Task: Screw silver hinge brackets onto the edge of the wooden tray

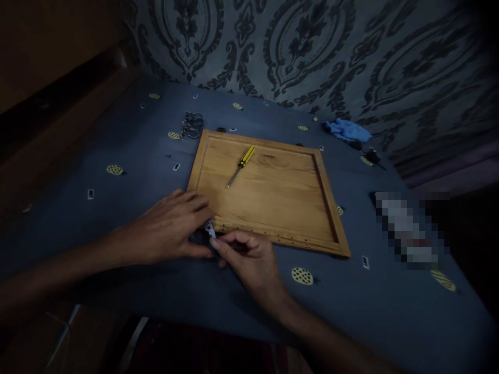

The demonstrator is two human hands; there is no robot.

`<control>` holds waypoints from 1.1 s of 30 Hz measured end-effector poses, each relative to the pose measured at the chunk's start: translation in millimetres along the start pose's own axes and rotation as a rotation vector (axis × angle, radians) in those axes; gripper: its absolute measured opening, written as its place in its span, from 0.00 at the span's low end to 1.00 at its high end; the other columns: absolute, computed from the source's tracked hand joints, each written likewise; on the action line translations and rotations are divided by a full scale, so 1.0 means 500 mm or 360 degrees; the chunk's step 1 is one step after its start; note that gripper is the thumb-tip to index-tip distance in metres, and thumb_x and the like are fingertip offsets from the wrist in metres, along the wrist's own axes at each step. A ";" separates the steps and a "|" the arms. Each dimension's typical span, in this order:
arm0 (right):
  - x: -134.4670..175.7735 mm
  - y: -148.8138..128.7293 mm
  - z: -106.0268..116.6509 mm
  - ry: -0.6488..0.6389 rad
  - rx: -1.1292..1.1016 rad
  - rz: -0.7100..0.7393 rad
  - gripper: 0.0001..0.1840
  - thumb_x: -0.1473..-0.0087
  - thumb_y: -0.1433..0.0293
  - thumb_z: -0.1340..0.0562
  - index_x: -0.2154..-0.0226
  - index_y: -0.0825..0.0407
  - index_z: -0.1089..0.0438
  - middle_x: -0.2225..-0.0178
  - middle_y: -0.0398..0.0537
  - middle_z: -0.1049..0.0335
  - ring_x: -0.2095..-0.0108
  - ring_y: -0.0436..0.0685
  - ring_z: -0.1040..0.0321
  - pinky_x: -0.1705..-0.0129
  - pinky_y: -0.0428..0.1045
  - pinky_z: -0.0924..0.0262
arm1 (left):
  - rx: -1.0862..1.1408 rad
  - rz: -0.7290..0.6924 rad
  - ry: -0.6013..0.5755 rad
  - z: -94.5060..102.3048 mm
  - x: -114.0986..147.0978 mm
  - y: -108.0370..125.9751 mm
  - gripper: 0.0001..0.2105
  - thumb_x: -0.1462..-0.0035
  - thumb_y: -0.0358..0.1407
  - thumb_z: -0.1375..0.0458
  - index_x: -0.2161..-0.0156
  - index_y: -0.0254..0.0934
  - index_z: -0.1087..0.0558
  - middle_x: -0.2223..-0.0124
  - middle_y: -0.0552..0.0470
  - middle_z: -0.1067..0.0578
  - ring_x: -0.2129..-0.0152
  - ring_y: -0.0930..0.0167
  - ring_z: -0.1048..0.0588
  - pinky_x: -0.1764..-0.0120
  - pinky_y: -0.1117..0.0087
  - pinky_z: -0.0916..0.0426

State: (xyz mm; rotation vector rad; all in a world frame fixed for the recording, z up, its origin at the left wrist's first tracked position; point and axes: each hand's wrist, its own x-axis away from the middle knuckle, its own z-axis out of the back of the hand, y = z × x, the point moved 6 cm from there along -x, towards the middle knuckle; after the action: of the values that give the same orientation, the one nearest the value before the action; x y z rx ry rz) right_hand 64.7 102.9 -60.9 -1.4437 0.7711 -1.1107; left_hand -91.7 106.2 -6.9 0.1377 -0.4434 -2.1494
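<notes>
A wooden framed panel (268,189) lies flat on the table, with a row of small dark holes along its near edge. At its near left corner, a small silver metal hinge (211,229) sits between my two hands. My left hand (177,223) is curled over the corner, its fingertips on the hinge and the thumb lower down. With thumb and fingers, my right hand (247,257) pinches the hinge's near end. Fingers hide part of the piece. A yellow and black screwdriver (243,162) rests on the panel, tip toward me.
Several metal hinges (192,125) lie in a pile behind the panel's far left corner. A blue cloth (348,130) and a dark object (372,156) are at the back right. A pixelated item (407,228) lies on the right of the patterned tablecloth (249,306). Patterned wall stands behind.
</notes>
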 end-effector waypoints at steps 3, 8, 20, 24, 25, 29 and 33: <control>0.001 -0.001 0.000 -0.0011 0.0027 0.0043 0.14 0.48 0.58 0.28 0.76 0.49 0.20 0.84 0.41 0.27 0.82 0.50 0.31 0.77 0.45 0.35 | -0.0007 0.0035 0.0032 -0.002 0.000 0.001 0.19 0.36 0.51 0.31 0.51 0.37 0.24 0.52 0.48 0.23 0.54 0.61 0.25 0.54 0.62 0.37; 0.001 0.000 -0.001 -0.0031 0.0021 0.0076 0.15 0.46 0.56 0.27 0.74 0.50 0.20 0.82 0.41 0.26 0.82 0.50 0.30 0.77 0.45 0.34 | 0.0010 0.0051 0.0056 -0.005 0.001 0.001 0.18 0.34 0.51 0.32 0.53 0.38 0.23 0.52 0.49 0.22 0.55 0.61 0.24 0.56 0.62 0.37; 0.013 -0.037 0.014 -0.0003 0.0563 0.0544 0.12 0.36 0.64 0.33 0.70 0.49 0.19 0.78 0.42 0.21 0.78 0.51 0.26 0.74 0.45 0.33 | 0.0154 0.0058 0.0028 -0.007 0.002 -0.005 0.13 0.33 0.46 0.34 0.51 0.40 0.23 0.50 0.49 0.22 0.53 0.61 0.25 0.53 0.60 0.39; 0.033 -0.074 0.019 0.0104 0.1056 0.1247 0.09 0.31 0.72 0.37 0.62 0.51 0.19 0.67 0.48 0.18 0.67 0.55 0.20 0.62 0.49 0.25 | 0.0193 0.0046 0.0027 -0.007 0.002 -0.008 0.11 0.35 0.41 0.34 0.51 0.41 0.23 0.51 0.50 0.23 0.53 0.61 0.25 0.53 0.61 0.39; 0.035 -0.076 0.017 0.0101 0.1166 0.1343 0.09 0.31 0.73 0.37 0.59 0.51 0.19 0.64 0.50 0.17 0.64 0.56 0.20 0.60 0.51 0.24 | 0.0207 0.0038 0.0032 -0.007 0.002 -0.008 0.11 0.36 0.41 0.34 0.50 0.41 0.23 0.52 0.51 0.23 0.54 0.62 0.25 0.53 0.61 0.39; 0.034 -0.074 0.007 0.0026 0.1399 0.1518 0.11 0.31 0.73 0.37 0.51 0.53 0.21 0.52 0.55 0.16 0.53 0.62 0.22 0.51 0.58 0.24 | 0.0259 0.0039 0.0017 -0.007 0.001 -0.011 0.12 0.37 0.39 0.33 0.50 0.42 0.23 0.55 0.53 0.24 0.56 0.63 0.26 0.54 0.62 0.40; 0.032 -0.065 0.001 -0.0001 0.1487 0.1557 0.14 0.30 0.74 0.39 0.46 0.56 0.23 0.49 0.56 0.16 0.46 0.63 0.25 0.44 0.60 0.26 | 0.0280 0.0061 -0.0004 -0.011 0.001 -0.015 0.15 0.38 0.38 0.31 0.48 0.42 0.24 0.54 0.53 0.24 0.55 0.63 0.26 0.53 0.61 0.40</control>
State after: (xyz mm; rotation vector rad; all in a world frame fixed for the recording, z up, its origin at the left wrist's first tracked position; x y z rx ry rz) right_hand 66.9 94.7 -25.7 -0.1875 0.6759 -0.5326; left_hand -96.3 108.2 -14.6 0.2232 -0.6316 -2.0717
